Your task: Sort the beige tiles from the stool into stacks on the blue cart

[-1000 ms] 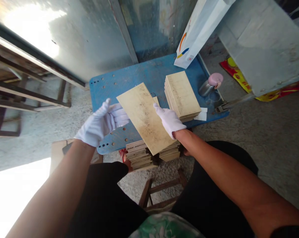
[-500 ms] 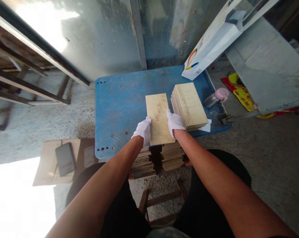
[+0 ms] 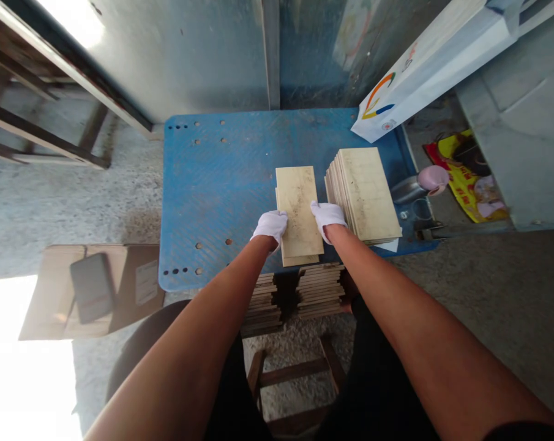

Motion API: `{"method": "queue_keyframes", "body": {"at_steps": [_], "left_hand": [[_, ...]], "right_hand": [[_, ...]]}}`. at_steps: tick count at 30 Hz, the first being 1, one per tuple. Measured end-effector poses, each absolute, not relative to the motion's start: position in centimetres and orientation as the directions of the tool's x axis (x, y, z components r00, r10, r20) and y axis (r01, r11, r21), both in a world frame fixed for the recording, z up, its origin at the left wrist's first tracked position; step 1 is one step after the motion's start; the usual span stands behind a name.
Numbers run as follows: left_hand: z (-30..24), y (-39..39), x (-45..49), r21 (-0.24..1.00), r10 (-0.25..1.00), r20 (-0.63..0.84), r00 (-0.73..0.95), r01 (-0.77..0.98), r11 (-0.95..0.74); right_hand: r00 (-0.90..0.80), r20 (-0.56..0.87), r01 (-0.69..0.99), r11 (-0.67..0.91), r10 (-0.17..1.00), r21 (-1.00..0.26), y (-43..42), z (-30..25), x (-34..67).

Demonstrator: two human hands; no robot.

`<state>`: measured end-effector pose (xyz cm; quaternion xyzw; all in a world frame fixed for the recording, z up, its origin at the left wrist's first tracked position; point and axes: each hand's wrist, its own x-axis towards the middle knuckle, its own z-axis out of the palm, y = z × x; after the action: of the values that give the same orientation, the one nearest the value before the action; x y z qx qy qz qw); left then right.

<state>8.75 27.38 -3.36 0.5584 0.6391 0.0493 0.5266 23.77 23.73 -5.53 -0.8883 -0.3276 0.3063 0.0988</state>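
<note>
Both my hands wear white gloves and grip a pale wooden board (image 3: 299, 202) by its long sides. My left hand (image 3: 270, 224) is closed on the left edge, my right hand (image 3: 328, 217) on the right edge. A second board (image 3: 301, 261) shows slightly offset beneath it, at the near end and left side. Right of my right hand stands a stack of similar boards (image 3: 366, 193) on the blue table (image 3: 212, 190). Below the table's near edge are two more piles of boards, a left pile (image 3: 262, 304) and a right pile (image 3: 320, 291).
A white paper bag (image 3: 419, 73) leans at the table's far right corner. A flask with a pink lid (image 3: 433, 179) lies at the right edge, by a clear cup (image 3: 422, 210). Cardboard (image 3: 134, 294) with a dark flat device (image 3: 93, 288) is at lower left. A wooden stool (image 3: 295, 372) stands between my legs.
The held board now sits a little out of line with a second board that shows under it. My view has shifted slightly; both hands keep their grip on the sides.
</note>
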Motion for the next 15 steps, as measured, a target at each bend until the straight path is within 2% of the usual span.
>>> {"method": "queue_keyframes", "body": {"at_steps": [8,15], "left_hand": [[-4.2,27.6,8.1,0.470,0.740,-0.631,0.234,0.874,0.124],[-4.6,27.5,7.7,0.379,0.707,-0.641,0.298,0.924,-0.046]], "right_hand": [[0.572,-0.518,0.563,-0.763,0.636,-0.316,23.0,-6.3,23.3],[0.574,-0.512,0.629,-0.745,0.639,-0.223,22.6,-6.3,22.3]]}}
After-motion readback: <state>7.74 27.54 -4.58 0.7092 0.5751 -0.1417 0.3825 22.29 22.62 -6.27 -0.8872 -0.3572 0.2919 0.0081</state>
